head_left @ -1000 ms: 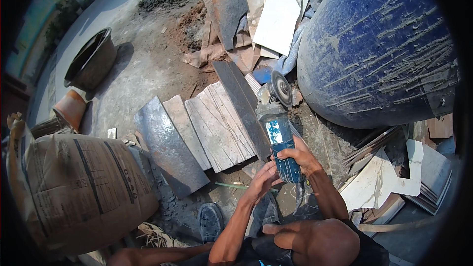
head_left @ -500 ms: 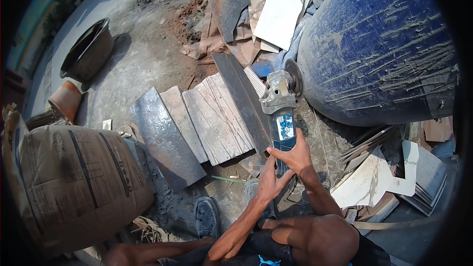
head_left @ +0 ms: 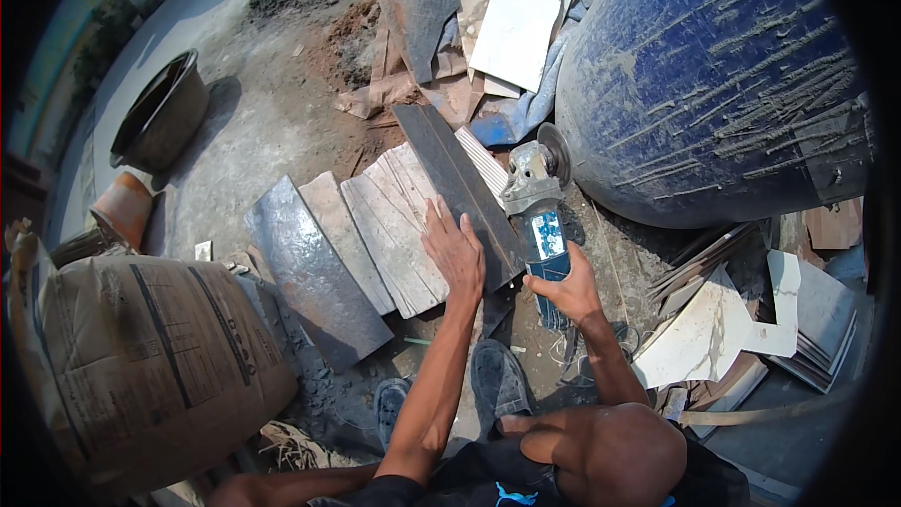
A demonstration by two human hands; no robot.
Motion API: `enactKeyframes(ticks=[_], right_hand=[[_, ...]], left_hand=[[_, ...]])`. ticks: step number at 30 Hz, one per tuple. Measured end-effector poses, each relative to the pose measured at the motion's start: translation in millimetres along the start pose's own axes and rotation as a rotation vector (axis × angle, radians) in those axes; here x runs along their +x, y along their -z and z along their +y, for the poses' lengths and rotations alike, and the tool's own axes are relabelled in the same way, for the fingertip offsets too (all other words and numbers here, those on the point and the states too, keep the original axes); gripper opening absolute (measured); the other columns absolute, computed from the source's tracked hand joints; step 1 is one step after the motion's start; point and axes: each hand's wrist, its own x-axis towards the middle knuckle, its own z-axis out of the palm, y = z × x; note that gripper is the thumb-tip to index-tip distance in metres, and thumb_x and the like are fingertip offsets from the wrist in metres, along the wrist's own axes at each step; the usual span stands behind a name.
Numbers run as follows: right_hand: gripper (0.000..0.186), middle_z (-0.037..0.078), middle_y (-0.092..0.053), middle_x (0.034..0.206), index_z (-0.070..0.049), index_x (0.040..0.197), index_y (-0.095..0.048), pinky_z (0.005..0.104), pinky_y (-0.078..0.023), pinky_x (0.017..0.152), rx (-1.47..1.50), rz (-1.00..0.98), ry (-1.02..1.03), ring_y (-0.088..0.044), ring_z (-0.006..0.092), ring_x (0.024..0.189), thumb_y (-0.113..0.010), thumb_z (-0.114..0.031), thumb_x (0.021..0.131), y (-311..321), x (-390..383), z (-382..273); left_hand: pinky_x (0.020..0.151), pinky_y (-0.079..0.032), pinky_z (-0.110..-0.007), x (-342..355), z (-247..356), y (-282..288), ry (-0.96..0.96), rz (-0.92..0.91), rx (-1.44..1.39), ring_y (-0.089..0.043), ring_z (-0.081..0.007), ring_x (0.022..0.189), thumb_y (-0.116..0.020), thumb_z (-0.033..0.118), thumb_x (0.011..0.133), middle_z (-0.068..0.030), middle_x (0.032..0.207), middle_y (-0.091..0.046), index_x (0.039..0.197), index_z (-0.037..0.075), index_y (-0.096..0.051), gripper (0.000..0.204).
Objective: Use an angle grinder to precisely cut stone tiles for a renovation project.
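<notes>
On dusty grey ground in hard sunlight, a scraped blue drum stands at right, a brown paper sack at left; the view's dark rim cuts off both. Angle grinder: beside the dark slab, its body clasped by the right hand. Left hand: fingers extended, slightly parted, gripping nothing, over the scored pale slab; contact unclear. Disc overlaps the drum's outline; gap indeterminable. Right fingers partly hidden behind the grinder.
</notes>
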Motion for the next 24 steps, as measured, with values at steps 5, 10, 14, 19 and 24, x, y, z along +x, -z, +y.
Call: enactKeyframes(ticks=[5,10,14,19,24], right_hand=[[0.050,0.006,-0.062,0.087,0.000,0.101,-0.055,0.0276,-0.047,0.071,0.023,0.001,-0.022,-0.058,0.0127,0.077,-0.080,-0.016,0.062,1.3,8.0,-6.3],[0.053,0.008,-0.062,0.087,0.001,0.103,-0.054,0.0286,-0.047,0.072,-0.035,-0.020,0.000,-0.059,0.0140,0.078,-0.080,-0.019,0.062,-7.1,29.6,-15.4],[0.058,0.011,-0.062,0.092,0.003,0.106,-0.054,0.0307,-0.047,0.076,-0.094,-0.090,0.005,-0.060,0.0181,0.083,-0.080,-0.023,0.061,-23.0,58.8,-24.2],[0.088,0.030,-0.057,0.109,0.013,0.120,-0.044,0.0385,-0.045,0.088,-0.098,-0.134,0.058,-0.057,0.0388,0.102,-0.073,-0.039,0.056,-65.2,112.3,-34.5],[0.086,0.033,-0.056,0.106,0.014,0.118,-0.042,0.0392,-0.045,0.089,-0.159,-0.226,-0.002,-0.057,0.0414,0.101,-0.072,-0.036,0.055,-93.3,147.6,-74.3]], left_hand=[[0.108,-0.020,-0.049,-2.1,-32.6,-20.1,-0.124,-0.165,0.159,-0.026,-0.0330,0.134,-0.038,0.024,0.096,-0.0152,0.147,-0.024,0.138,0.001,-0.033,0.048],[0.107,-0.022,-0.047,-3.8,-59.1,-11.6,-0.305,-0.157,0.282,-0.029,-0.0315,0.133,-0.043,0.026,0.094,-0.0137,0.147,-0.027,0.134,0.001,-0.039,0.048],[0.107,-0.024,-0.045,10.9,-52.4,13.2,-0.398,-0.356,0.284,-0.028,-0.0325,0.134,-0.053,0.045,0.085,-0.0166,0.147,-0.025,0.135,-0.001,-0.036,0.070],[0.110,-0.021,-0.043,27.0,-46.9,17.3,-0.470,-0.625,0.290,-0.015,-0.0347,0.138,-0.065,0.067,0.061,-0.0234,0.146,-0.020,0.137,-0.008,-0.025,0.113],[0.111,-0.018,-0.044,33.1,-40.0,32.1,-0.621,-0.794,0.471,-0.013,-0.0417,0.136,-0.071,0.071,0.041,-0.0328,0.141,-0.022,0.134,-0.016,-0.018,0.138]])
